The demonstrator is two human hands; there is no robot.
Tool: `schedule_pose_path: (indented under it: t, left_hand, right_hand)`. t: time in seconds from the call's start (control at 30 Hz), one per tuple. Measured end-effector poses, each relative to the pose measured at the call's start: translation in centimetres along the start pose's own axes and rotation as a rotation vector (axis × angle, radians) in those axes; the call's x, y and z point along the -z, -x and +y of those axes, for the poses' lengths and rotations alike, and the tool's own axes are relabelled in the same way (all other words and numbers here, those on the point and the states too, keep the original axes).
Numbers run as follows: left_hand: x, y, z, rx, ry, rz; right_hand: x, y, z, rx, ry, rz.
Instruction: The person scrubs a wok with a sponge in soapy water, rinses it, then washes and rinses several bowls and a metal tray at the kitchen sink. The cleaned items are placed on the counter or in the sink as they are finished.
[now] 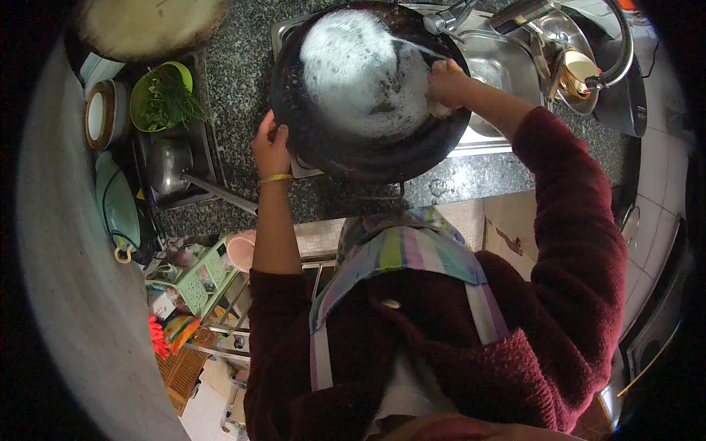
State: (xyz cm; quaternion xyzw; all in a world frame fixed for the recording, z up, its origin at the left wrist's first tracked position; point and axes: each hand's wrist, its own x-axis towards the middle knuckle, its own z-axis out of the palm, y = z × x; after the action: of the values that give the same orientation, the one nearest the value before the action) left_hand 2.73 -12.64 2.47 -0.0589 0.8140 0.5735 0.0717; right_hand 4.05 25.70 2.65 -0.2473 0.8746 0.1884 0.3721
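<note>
A large black wok (380, 160) rests across the sink and the counter edge, with a wire handle at its near side. White suds (350, 71) cover much of its inside. My left hand (271, 144) grips the wok's left rim, thumb on the near side. Inside the right part of the wok, my right hand (449, 87) has its fingers closed and pressed down near the suds. A pale thing shows under those fingers, perhaps a scrubber, but it is mostly hidden. Beyond the right rim lies a stainless steel sink basin (496, 71).
A faucet (626, 44) arches over the sink's right side, near a metal bowl with a cup (580, 66) in it. On the left are a green bowl of leafy greens (165, 102) and a long-handled metal pot (168, 165). A round lid-like disc (151, 25) juts in top left.
</note>
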Motion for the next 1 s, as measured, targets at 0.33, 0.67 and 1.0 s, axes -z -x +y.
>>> schedule_pose_path:
  t: [0.33,0.67,1.0]
  left_hand:
    - [-0.1,-0.5,-1.2,-0.036,-0.027,0.021]
    - [-0.1,-0.4,-1.3,0.027,-0.085,0.053]
    - [0.0,-0.2,-0.6,0.157,0.246,0.012]
  right_hand:
    - [0.4,-10.2,-0.4,-0.728,-0.359,0.676]
    - [10.0,-17.8,-0.9,-1.113,-1.517,1.241]
    - [15.2,-18.0,-10.9,-0.394,-1.417,1.060]
